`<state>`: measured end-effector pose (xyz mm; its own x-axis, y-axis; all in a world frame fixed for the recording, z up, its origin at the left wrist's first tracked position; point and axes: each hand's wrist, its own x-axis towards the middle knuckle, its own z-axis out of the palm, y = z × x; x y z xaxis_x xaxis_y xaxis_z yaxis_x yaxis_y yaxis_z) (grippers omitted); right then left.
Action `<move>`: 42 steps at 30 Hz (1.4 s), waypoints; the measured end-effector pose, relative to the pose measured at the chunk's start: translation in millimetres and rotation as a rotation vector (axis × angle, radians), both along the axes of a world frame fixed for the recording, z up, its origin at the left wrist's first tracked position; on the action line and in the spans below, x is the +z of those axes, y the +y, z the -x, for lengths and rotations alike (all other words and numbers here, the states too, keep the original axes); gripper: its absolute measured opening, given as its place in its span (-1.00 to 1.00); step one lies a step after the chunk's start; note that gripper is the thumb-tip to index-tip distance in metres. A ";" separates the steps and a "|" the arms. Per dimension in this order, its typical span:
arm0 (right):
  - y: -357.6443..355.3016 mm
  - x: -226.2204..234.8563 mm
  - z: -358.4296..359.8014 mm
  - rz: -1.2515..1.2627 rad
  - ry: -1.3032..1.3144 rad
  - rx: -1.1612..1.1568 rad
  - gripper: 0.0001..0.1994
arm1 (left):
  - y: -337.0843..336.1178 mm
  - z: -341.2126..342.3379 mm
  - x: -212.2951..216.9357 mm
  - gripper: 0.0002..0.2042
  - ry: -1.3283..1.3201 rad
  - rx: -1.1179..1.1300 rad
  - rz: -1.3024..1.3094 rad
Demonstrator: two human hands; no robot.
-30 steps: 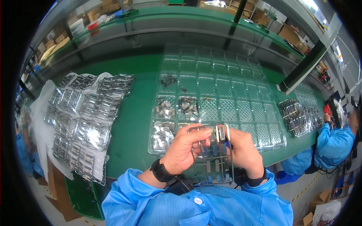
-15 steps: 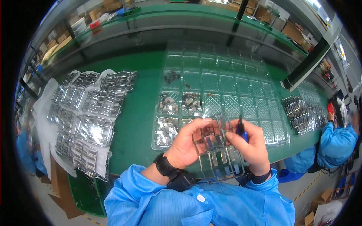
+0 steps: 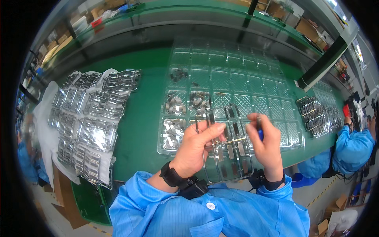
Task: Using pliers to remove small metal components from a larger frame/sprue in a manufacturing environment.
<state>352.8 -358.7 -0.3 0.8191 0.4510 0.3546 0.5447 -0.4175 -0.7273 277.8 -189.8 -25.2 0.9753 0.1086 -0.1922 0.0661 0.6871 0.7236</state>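
Note:
In my left hand (image 3: 192, 149) I hold a sprue frame (image 3: 231, 152), thumb on top and fingers below. Thin bars make up the frame, and it carries several small rectangular metallic and dark pieces in rows. My right hand (image 3: 268, 144), beside the frame's right edge and apart from it, is closed around blue-handled pliers (image 3: 260, 130); their dark tip points up and the jaws are hard to make out. Beyond my hands lies a clear compartment tray (image 3: 260, 104). Loose silvery pieces (image 3: 173, 129) fill some of its left compartments, and darker ones (image 3: 179, 74) lie in a farther one.
More loaded frames (image 3: 96, 134) are stacked on white wrapping (image 3: 46, 118) at the left of the green table (image 3: 140, 130). Another stack (image 3: 314, 118) stands at the right, near a dark post (image 3: 325, 57). A co-worker's blue sleeve (image 3: 349, 146) shows at far right.
My right hand has drawn back from the frame to the right, pliers still in it. The frame now stands more upright and shows its far end; my left hand has shifted its hold.

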 end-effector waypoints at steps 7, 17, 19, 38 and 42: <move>-2.7 -15.3 0.7 0.231 -0.166 0.354 -0.59 | -0.1 -0.4 7.6 -0.90 0.039 0.000 0.140; -0.4 -14.8 -0.3 0.210 -0.185 0.405 -0.52 | 3.5 0.5 0.7 -0.85 0.035 -0.072 0.118; -0.2 -15.1 0.2 0.203 -0.189 0.402 -0.50 | 4.1 0.7 1.4 -0.85 0.027 -0.075 0.111; -11.5 -3.5 -10.6 0.175 0.094 0.200 -0.75 | 1.9 -2.0 -2.8 -0.90 0.090 0.026 0.157; -2.2 15.3 7.8 -0.198 0.564 0.216 -0.68 | 1.1 -1.6 -6.1 -0.85 0.135 -0.045 0.175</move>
